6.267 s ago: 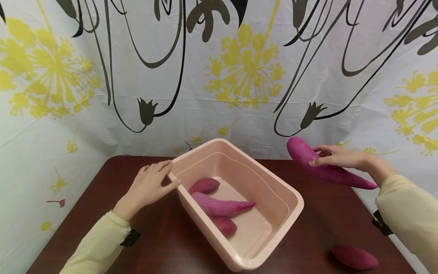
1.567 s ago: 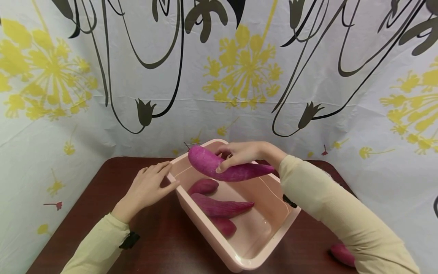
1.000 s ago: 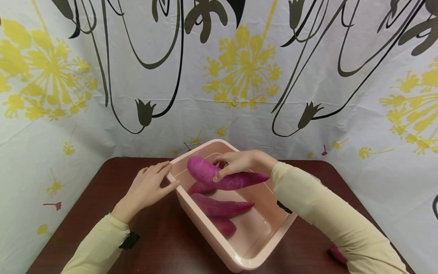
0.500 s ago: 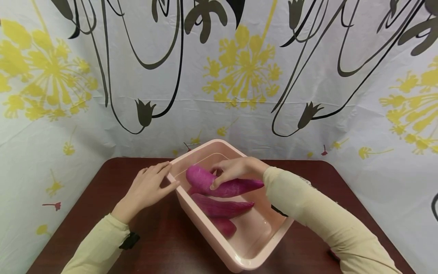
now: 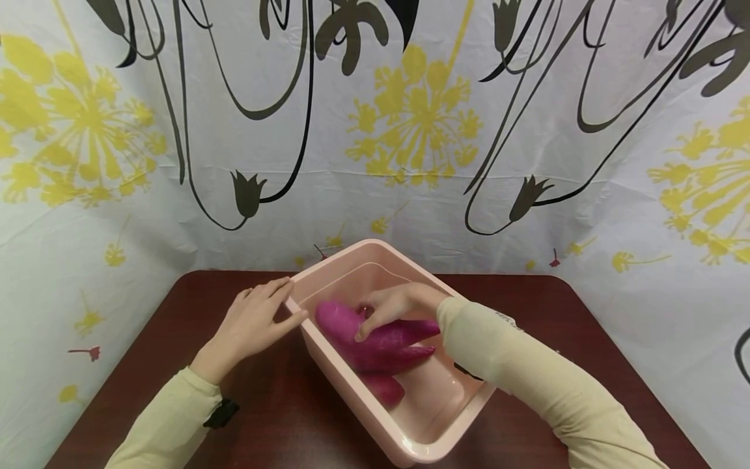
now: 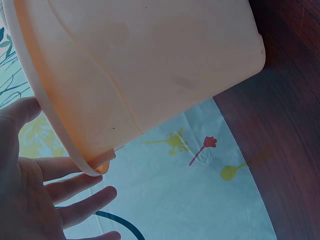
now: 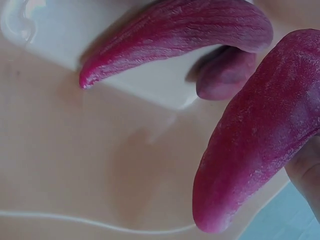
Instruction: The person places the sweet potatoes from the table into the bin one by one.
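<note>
A large purple sweet potato [image 5: 336,320] is gripped by my right hand [image 5: 391,306], down inside the pink plastic basin [image 5: 463,426]. Its tapered end points right, and it overlaps a ridged sweet potato [image 5: 381,360] in the head view. Nearer the front lies a small sweet potato [image 5: 387,389]. From the right wrist, the held sweet potato [image 7: 260,135] appears above the ridged one [image 7: 180,32], with a small one [image 7: 227,75] beyond. My left hand [image 5: 249,322] rests on the basin's left rim, fingers mostly straight; the left wrist view shows its fingertips [image 6: 107,195] outside the rim.
The basin stands angled on a dark red-brown table [image 5: 263,404]. A patterned cloth [image 5: 375,215] rises behind and at both sides. My right sleeve [image 5: 527,365] crosses the right part of the table and the basin's right rim.
My right hand carried the large sweet potato from the right over the basin, then lowered it inside. A small sweet potato on the right became hidden by the sleeve. The left hand stayed on the rim.
</note>
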`<state>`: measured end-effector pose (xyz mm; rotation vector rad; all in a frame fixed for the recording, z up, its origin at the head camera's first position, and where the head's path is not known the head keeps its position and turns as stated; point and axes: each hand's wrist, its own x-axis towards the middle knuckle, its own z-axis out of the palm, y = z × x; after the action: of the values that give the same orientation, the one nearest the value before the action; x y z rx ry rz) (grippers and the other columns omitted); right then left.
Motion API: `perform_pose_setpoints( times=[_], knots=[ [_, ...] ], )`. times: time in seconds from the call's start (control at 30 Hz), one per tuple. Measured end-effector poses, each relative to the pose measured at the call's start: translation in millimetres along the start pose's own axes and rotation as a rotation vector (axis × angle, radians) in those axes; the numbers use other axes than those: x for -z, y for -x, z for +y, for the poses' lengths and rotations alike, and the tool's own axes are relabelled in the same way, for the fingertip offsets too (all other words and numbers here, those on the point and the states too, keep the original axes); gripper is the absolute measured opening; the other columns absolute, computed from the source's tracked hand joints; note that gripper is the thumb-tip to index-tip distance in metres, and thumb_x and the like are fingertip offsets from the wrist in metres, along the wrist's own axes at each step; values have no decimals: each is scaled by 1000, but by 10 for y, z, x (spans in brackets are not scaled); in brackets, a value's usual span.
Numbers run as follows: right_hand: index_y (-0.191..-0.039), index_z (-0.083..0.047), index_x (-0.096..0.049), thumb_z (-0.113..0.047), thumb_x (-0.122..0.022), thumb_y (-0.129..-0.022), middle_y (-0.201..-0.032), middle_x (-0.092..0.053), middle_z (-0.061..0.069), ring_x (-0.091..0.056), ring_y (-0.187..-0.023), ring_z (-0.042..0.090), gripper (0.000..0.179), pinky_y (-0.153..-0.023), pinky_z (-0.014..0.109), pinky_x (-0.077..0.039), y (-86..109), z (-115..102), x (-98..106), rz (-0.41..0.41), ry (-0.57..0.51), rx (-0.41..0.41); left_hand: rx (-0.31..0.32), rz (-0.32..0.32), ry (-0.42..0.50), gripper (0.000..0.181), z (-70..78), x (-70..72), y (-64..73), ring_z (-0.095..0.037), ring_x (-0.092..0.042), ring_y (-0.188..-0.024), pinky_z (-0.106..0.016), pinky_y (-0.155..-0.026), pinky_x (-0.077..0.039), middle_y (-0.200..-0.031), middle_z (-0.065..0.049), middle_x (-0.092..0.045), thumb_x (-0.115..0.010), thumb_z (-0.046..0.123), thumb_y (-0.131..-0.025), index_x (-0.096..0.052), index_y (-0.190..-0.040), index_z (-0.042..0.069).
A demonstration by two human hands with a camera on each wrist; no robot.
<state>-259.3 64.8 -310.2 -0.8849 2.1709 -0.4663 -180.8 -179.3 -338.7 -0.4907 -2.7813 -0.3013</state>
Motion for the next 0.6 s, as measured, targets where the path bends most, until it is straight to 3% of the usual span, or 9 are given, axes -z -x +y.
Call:
perform_pose_setpoints(
  times=[0.5, 0.6],
  knots=[
    [-126, -6, -43, -40, -67, -72, -119, -46, 0, -40, -110, 10, 68, -93, 22, -29, -126, 40, -155, -47, 168, -96, 4, 0, -1, 67, -2, -13, -4, -33, -45, -107, -52, -88, -31, -125, -15, -46, -48, 54, -82, -49, -125, 2],
    [-124, -8, -44, -38, -68, -72, -117, -46, -1, -41, -109, 9, 65, -92, 21, -30, -144, 37, -182, -54, 149, -99, 5, 3, 3, 68, -6, -18, -6, -33, -46, -107, -52, -88, -31, -125, -15, -46, -49, 54, -82, -49, -125, 2]
  ],
)
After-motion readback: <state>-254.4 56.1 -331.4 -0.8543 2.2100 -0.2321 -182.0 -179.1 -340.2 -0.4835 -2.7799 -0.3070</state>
